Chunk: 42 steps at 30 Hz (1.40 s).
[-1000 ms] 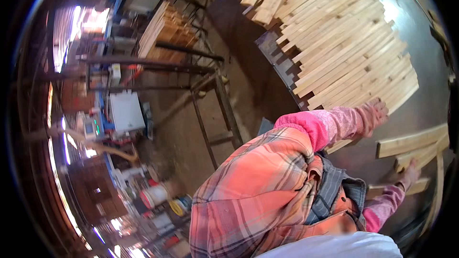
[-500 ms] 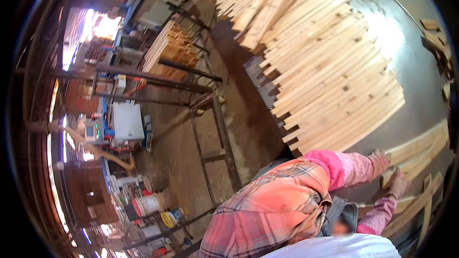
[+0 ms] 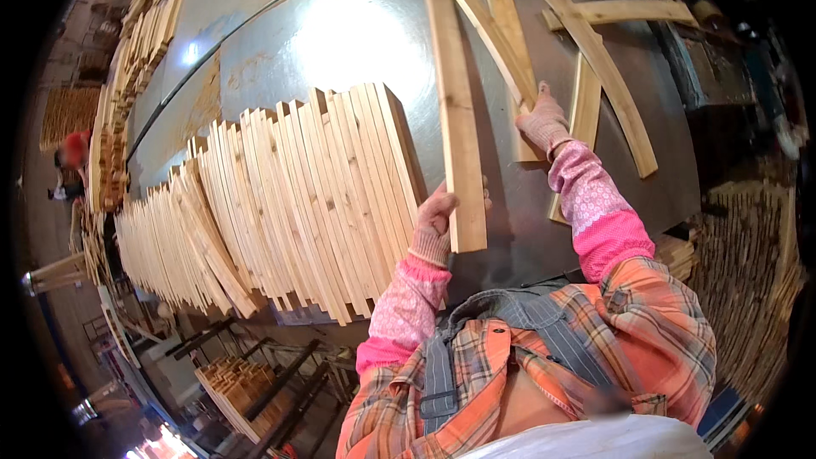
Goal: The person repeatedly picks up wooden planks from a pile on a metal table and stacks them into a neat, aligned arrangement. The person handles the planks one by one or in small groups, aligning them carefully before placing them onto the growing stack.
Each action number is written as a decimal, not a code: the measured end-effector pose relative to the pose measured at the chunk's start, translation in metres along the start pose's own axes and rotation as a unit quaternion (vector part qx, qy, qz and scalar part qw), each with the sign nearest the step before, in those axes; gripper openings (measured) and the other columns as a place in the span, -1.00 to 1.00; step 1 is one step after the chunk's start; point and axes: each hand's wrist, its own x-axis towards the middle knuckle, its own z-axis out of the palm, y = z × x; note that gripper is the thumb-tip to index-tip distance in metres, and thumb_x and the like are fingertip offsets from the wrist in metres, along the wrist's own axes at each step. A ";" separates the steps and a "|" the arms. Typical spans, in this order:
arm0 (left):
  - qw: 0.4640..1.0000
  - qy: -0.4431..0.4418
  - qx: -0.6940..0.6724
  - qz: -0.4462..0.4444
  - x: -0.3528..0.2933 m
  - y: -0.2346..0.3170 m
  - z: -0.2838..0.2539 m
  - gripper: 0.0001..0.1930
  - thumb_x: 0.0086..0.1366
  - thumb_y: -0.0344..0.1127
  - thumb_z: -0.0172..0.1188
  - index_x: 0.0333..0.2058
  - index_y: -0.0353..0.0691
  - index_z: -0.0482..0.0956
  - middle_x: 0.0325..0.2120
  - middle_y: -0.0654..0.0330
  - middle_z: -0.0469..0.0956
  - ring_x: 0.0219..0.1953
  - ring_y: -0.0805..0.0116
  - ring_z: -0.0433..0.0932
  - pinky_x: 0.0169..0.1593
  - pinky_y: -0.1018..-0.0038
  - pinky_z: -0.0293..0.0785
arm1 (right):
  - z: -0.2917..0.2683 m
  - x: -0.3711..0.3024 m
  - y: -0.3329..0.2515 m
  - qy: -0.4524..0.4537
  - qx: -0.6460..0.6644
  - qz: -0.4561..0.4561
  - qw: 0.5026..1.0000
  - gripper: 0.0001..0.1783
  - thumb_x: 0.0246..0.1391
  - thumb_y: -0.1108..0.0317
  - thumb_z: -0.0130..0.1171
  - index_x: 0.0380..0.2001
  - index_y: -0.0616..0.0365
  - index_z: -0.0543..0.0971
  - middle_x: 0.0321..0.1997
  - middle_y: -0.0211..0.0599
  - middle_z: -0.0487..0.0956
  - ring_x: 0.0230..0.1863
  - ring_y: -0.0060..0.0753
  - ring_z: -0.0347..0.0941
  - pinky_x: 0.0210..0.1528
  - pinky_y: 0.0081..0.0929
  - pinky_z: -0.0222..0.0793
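My left hand [image 3: 433, 219], in a light knit glove, is closed around the near end of a wooden plank [image 3: 459, 110]. That plank points away from me, just right of a long row of planks [image 3: 340, 178] packed side by side on the metal table [image 3: 527, 242]. A second, narrower plank [image 3: 486, 27] runs slantwise from my gloved right hand [image 3: 545, 122], whose fingers are closed on its near end. Beneath it, partly covered, lies another plank [image 3: 503, 2].
Loose planks cross one another to the right, among them a curved one [image 3: 610, 85] and a horizontal one [image 3: 633, 12]. More boards are stacked along the far left [image 3: 153, 42]. A rack with wood [image 3: 234, 387] stands below the table's left edge. Rough strips [image 3: 744, 255] lie at the right.
The head view has swung right, bringing the loose planks toward the middle. My hands, close together on planks before, are now apart, each with its own plank.
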 end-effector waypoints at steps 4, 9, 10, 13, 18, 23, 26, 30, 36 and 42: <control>0.999 0.029 -0.034 0.006 -0.032 -0.016 0.020 -0.25 0.12 -0.31 0.10 0.31 -0.49 0.27 0.11 -0.17 0.52 0.01 -0.05 0.63 0.19 0.13 0.58 | 0.036 -0.033 0.047 -0.106 0.281 -0.008 0.954 -0.20 -0.10 0.18 0.41 0.26 0.17 0.46 0.00 -0.02 0.66 0.06 0.05 0.60 0.12 -0.20 0.47; 0.981 0.113 0.157 0.012 -0.076 -0.003 0.017 -0.27 0.16 -0.23 0.14 0.30 -0.44 0.30 0.02 -0.08 0.56 -0.02 0.10 0.61 0.18 0.21 0.55 | 0.056 -0.091 0.004 -0.032 0.211 -0.032 0.976 -0.30 -0.11 0.16 0.46 0.10 0.23 0.50 -0.01 0.02 0.65 0.03 -0.04 0.61 0.08 -0.20 0.50; 0.970 0.134 0.200 0.015 -0.081 -0.001 0.020 -0.28 0.18 -0.23 0.12 0.31 -0.43 0.30 0.02 -0.06 0.57 -0.02 0.13 0.62 0.17 0.23 0.55 | 0.060 -0.091 -0.009 -0.018 0.194 -0.027 0.981 -0.29 -0.10 0.13 0.47 0.10 0.22 0.49 0.02 0.04 0.64 0.07 -0.02 0.60 0.12 -0.19 0.49; 0.961 0.145 0.236 0.017 -0.093 0.013 0.026 -0.31 0.22 -0.34 0.12 0.34 -0.42 0.30 0.04 0.01 0.58 -0.01 0.23 0.62 0.12 0.32 0.56 | 0.062 -0.099 -0.085 -0.008 0.112 0.027 0.993 -0.12 -0.10 0.00 0.54 0.22 0.12 0.37 0.25 0.04 0.53 0.25 0.03 0.51 0.22 -0.05 0.47; 0.919 0.209 0.331 0.035 -0.091 0.007 0.044 -0.36 0.28 -0.54 0.10 0.36 -0.41 0.28 0.10 0.05 0.55 0.05 0.28 0.58 0.10 0.42 0.53 | 0.119 -0.012 -0.124 0.056 -0.026 0.107 0.992 0.00 0.04 0.03 0.45 0.38 0.14 0.12 0.35 0.05 0.40 0.36 0.00 0.40 0.25 0.04 0.45; 0.942 0.217 0.256 0.013 -0.124 0.015 0.033 -0.36 0.33 -0.50 0.11 0.38 -0.42 0.26 0.01 0.06 0.58 -0.05 0.28 0.61 0.05 0.42 0.57 | 0.096 -0.062 -0.112 -0.002 -0.034 0.030 0.999 -0.06 -0.13 0.38 0.48 0.31 0.09 0.21 0.18 -0.01 0.54 0.10 -0.07 0.60 0.07 -0.19 0.58; 0.944 0.191 0.266 0.048 -0.143 0.012 0.051 -0.44 0.31 -0.42 0.13 0.29 -0.43 0.37 -0.05 0.07 0.61 -0.11 0.30 0.62 -0.01 0.42 0.59 | 0.064 -0.122 -0.051 -0.165 0.273 -0.073 0.945 -0.19 -0.15 0.44 0.37 0.25 0.17 0.34 -0.08 -0.10 0.61 -0.15 -0.28 0.61 -0.08 -0.39 0.54; 0.734 0.154 0.655 -0.091 -0.149 0.011 0.036 -0.40 0.30 -0.27 0.24 0.29 -0.31 0.40 -0.04 -0.06 0.62 -0.12 0.15 0.64 -0.01 0.28 0.58 | 0.113 -0.170 0.043 -0.304 0.451 -0.146 0.826 -0.10 -0.17 0.43 0.38 0.34 0.14 0.35 -0.10 -0.15 0.64 -0.13 -0.34 0.57 0.01 -0.42 0.50; 0.482 0.167 0.846 0.155 -0.096 0.008 0.032 -0.19 0.16 -0.07 0.42 0.31 -0.34 0.37 0.18 -0.25 0.46 0.20 -0.22 0.46 0.27 0.11 0.41 | 0.089 -0.216 0.019 -0.368 0.035 -0.208 0.906 -0.09 -0.07 -0.01 0.45 0.30 0.22 0.41 0.05 0.29 0.62 0.10 0.21 0.58 0.13 -0.08 0.49; 0.348 0.183 0.912 0.120 -0.031 0.018 0.010 -0.10 0.14 0.02 0.36 0.36 -0.37 0.28 0.39 -0.19 0.23 0.46 -0.19 0.11 0.53 0.05 -0.06 | -0.014 -0.085 -0.001 -0.127 -0.189 -0.263 0.937 -0.52 -0.10 0.11 0.37 -0.11 0.14 0.68 -0.11 0.06 0.67 -0.02 0.14 0.62 0.05 -0.09 0.56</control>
